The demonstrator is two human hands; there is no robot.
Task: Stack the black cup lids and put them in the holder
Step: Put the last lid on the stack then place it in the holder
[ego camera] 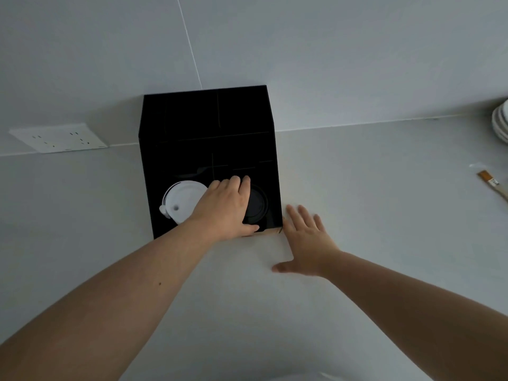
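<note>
Reaching into the holder [209, 127], the left hand [228, 207] curls over the black lids [257, 204] in its right front slot — likely seating the stack; their count cannot be told. One white lid [182, 200] fills the left slot. The right hand [308, 240] lies spread, empty, just beside the holder's corner — steadying, I judge.

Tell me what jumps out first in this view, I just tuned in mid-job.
The black holder against the back wall dominates the middle of the pale counter. The left hand reaches into its front right compartment, over the black lids, while white lids sit in the front left one. The right hand lies flat and open on the counter just right of the holder.
</note>
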